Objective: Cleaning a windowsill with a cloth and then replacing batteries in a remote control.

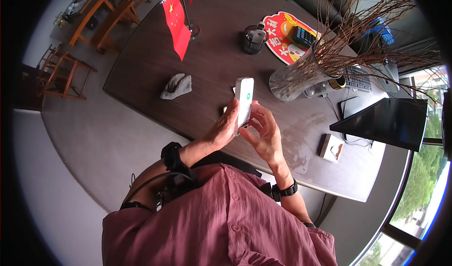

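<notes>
Upright above the near side of the desk is a smartphone (245,102), its lit screen showing a green round mark. It appears to sit in a clear case. My left hand (223,128) grips its left side, thumb along the edge. At the lower right, my right hand (265,132) has its thumb at the phone's bottom end and bent fingers against the right edge. Behind the phone, small pale things on the desk are mostly hidden. A grey rough stone (176,86) lies on the desk to the left of the hands.
The dark wooden desk (141,65) bears a red flag (176,22) on a stand, a mesh pen holder (255,40), a calculator (304,36) on a red printed board, and a glass vase (296,80) with dry twigs. Rightward are a keyboard (357,79), a monitor (385,123) and a small box (332,147).
</notes>
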